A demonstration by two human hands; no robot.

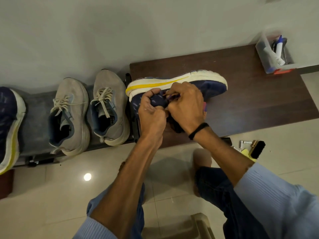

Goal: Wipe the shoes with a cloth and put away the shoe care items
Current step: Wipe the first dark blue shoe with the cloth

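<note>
Our left grip (151,112) and right grip (185,107) pinch the shoe (214,87) by its upper; the surface (250,104) lies beneath them.

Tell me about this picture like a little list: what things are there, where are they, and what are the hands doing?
shoe being handled: navy shoe, white and yellow sole, lying on its side on the brown bench
left hand: grips the shoe's upper
right hand: fingers curled at the shoe's opening
other shoes: two grey shoes to the left, another blue shoe at the far left edge
box: clear, bottles inside, at the bench's far right
on the floor: black brush next to a yellow cloth
</note>
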